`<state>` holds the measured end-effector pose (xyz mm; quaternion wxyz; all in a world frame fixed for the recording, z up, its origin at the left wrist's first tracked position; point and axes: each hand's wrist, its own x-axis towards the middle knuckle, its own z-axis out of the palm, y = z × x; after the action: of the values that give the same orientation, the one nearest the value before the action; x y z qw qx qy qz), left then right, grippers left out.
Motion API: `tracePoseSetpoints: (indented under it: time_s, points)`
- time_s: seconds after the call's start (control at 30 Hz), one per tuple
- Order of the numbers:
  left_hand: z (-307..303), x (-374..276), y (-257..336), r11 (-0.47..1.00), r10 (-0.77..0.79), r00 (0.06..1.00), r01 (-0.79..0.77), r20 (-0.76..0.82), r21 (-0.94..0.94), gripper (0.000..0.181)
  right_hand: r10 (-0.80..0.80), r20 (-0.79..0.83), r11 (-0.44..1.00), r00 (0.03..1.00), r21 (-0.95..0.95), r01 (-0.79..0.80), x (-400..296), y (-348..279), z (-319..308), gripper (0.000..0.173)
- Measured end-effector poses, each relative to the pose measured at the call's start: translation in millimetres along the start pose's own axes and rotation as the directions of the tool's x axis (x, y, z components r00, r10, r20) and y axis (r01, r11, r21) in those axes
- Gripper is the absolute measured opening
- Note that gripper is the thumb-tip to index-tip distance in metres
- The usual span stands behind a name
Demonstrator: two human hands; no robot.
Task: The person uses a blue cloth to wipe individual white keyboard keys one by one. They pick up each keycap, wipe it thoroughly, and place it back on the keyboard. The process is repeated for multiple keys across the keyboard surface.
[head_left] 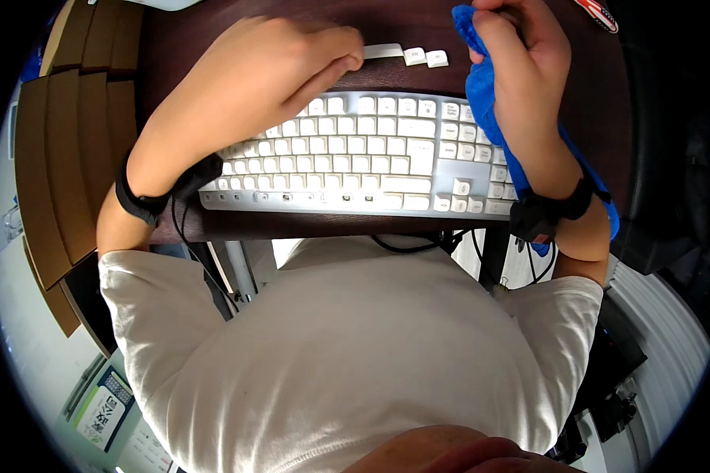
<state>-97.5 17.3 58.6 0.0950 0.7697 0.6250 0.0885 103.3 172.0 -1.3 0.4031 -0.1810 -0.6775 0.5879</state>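
A white mechanical keyboard [331, 145] lies on the dark desk, several bare switches showing along its bottom row. Behind it, a white spacebar keycap [383, 51] and two small white keycaps [426, 57] sit in a line on the desk. My left hand [307, 56] is at the left end of the spacebar keycap, its fingers bent together; whether they grip it is hidden. A blue cloth [481, 94] hangs from my right hand [518, 53], pinched between thumb and fingers above the keyboard's right side, and trails down along the forearm.
Brown cardboard boxes [65, 171] stand left of the desk [260, 227]. A red and white object [597, 15] lies at the far right corner. Black bands with small devices are on both wrists, and a cable [180, 227] runs down from the left one.
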Motion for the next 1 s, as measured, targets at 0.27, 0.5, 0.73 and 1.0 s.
tracePoseSetpoints:
  time_s: [0.27,0.5,0.73,1.0]
  points:
    - [30,68,7,0.993,0.071,0.997,-0.073,0.026,0.096,0.031,-0.025,-0.131,0.987,0.991,0.155,0.045,5,5,-3,0.009]
    - [59,91,13,0.996,0.085,0.996,-0.085,0.003,0.03,0.028,-0.011,-0.187,0.98,0.982,0.191,0.047,7,11,-7,0.009]
    - [39,83,19,0.995,0.04,0.998,-0.044,-0.043,-0.094,0.019,-0.06,-0.156,0.968,0.986,0.234,0.096,7,14,-6,0.01]
    - [9,3,22,0.294,-0.287,0.943,0.256,0.17,-0.921,0.022,-0.017,0.197,0.998,0.98,-0.061,0.03,2,4,-2,0.009]
